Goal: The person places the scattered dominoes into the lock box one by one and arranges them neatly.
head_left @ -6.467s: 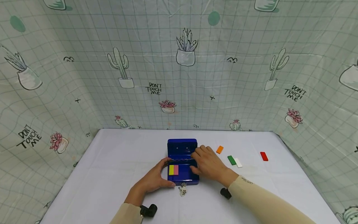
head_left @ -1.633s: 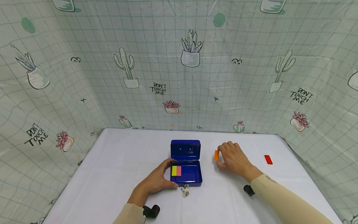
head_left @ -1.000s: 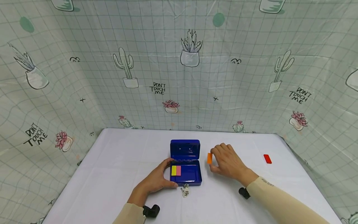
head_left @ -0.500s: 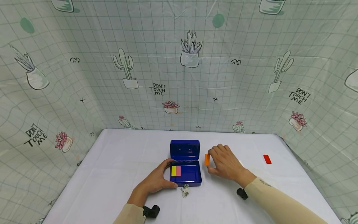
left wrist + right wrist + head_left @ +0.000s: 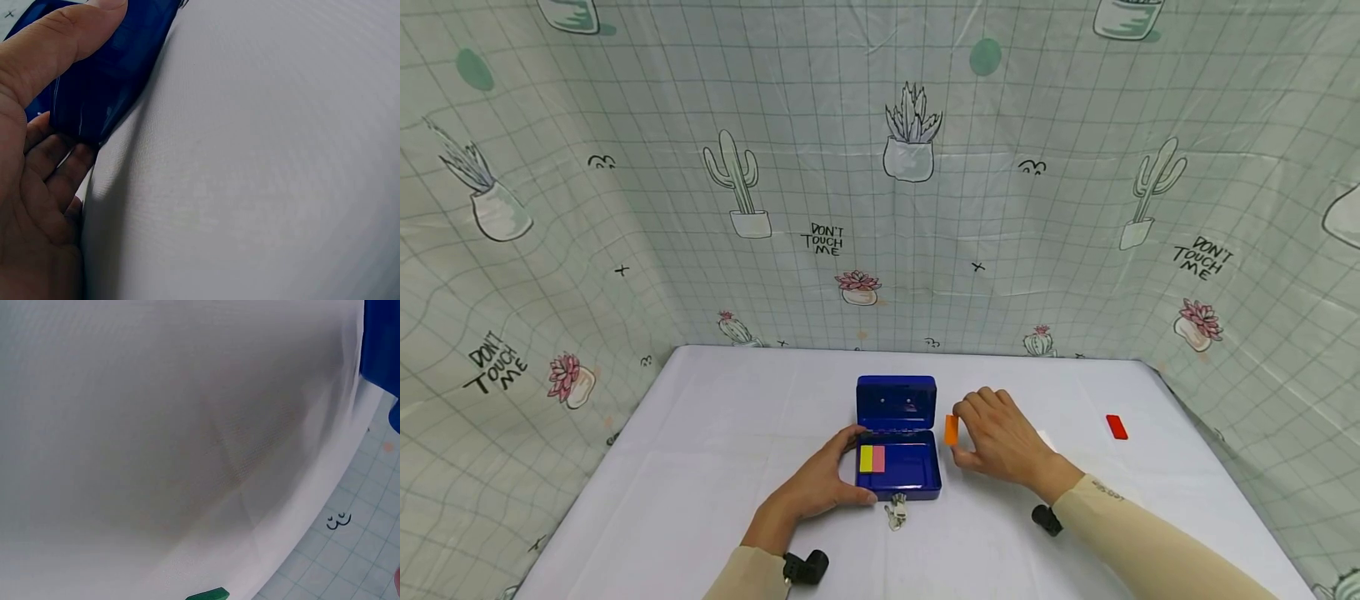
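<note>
An open blue cash box point(image 5: 925, 479) stands on the table, its lid point(image 5: 897, 402) raised at the back. Inside at the left lie a yellow block point(image 5: 867, 458) and a pink block point(image 5: 878, 459), side by side. My left hand point(image 5: 820, 479) grips the box's left end; the left wrist view shows its thumb on the front wall point(image 5: 119, 62) and fingers around the end. Just right of the box, my right hand point(image 5: 1000, 437) pinches an upright orange block point(image 5: 951, 430) between thumb and fingertips. Whether the block touches the table I cannot tell.
Keys point(image 5: 896, 511) hang at the box's front. A red block point(image 5: 1117, 427) lies far right. A sliver of a white block point(image 5: 1045, 437) shows behind my right wrist. The right wrist view catches a green block point(image 5: 209, 594). A printed curtain point(image 5: 775, 292) borders the table.
The orange block lay flat on the table earlier; my right hand, then at the box's right side, picked it up and carried it left towards the box. My left hand stays on the box.
</note>
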`<act>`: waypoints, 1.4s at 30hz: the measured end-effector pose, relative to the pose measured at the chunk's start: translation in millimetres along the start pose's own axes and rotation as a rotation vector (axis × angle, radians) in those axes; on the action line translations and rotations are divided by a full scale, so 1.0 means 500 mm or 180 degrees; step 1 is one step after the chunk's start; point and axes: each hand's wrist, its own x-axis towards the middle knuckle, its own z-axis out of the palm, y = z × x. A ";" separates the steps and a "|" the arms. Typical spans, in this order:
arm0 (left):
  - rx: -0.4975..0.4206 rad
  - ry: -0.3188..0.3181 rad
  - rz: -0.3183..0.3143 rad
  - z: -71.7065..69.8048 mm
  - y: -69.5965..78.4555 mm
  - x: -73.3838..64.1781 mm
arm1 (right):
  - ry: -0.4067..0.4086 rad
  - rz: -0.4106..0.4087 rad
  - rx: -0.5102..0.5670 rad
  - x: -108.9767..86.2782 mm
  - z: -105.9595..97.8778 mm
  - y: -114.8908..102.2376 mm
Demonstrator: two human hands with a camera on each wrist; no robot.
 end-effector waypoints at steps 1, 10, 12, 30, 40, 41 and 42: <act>0.0001 -0.0001 0.0001 0.000 0.000 0.000 | 0.0017 -0.0013 -0.0005 0.001 0.000 0.000; 0.0031 -0.0004 0.0012 -0.001 0.000 -0.001 | 0.0168 -0.0136 -0.0042 0.008 0.004 -0.005; 0.0044 -0.0001 0.0004 -0.001 -0.001 -0.001 | 0.0147 -0.0149 -0.0057 0.009 0.004 -0.007; -0.0006 -0.0006 -0.0056 0.001 -0.006 0.004 | -0.0059 -0.0123 0.0077 0.024 0.005 -0.034; -0.0019 0.0007 -0.0103 0.002 -0.008 0.005 | -0.0117 -0.0135 0.0106 0.035 0.008 -0.049; -0.0019 0.0007 -0.0109 0.002 -0.007 0.004 | -0.0108 -0.0142 0.0106 0.036 0.009 -0.051; -0.0021 0.0007 -0.0114 0.002 -0.007 0.004 | -0.0105 -0.0148 0.0107 0.037 0.011 -0.052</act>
